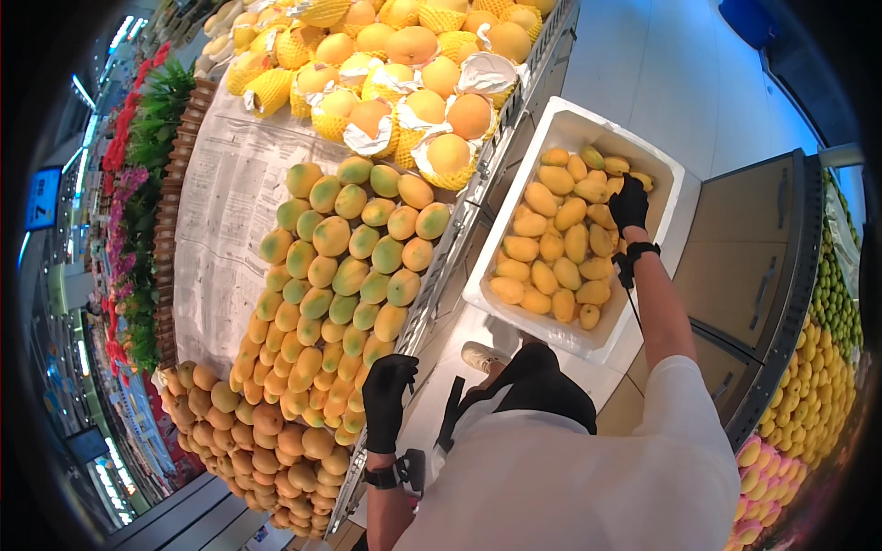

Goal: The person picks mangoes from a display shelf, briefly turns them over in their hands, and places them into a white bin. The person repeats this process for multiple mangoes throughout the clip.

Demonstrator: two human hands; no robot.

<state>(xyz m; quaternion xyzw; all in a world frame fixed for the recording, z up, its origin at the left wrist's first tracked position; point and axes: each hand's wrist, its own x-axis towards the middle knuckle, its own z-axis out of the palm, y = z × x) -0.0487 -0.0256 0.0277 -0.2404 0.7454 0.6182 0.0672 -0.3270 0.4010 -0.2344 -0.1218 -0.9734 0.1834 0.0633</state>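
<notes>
My right hand (628,202), in a black glove, reaches into a white foam box (487,274) of yellow mangoes (571,241), its fingers closed on a mango at the back right, partly hidden by them. My left hand (390,395), also gloved, hangs beside the display rail at lower middle, fingers curled; whether they hold anything is hidden. Left of it, green-yellow mangoes (349,275) lie in rows above browner mangoes (266,441). Higher up are large mangoes (423,106) in yellow net sleeves and white paper.
A metal rail (481,184) edges the newspaper-lined display (225,184). Grey cabinets (735,239) stand right of the box, with more fruit (801,386) on the far side. My foot (480,356) is on the tiled floor (643,64). A blue bin (746,20) is at top right.
</notes>
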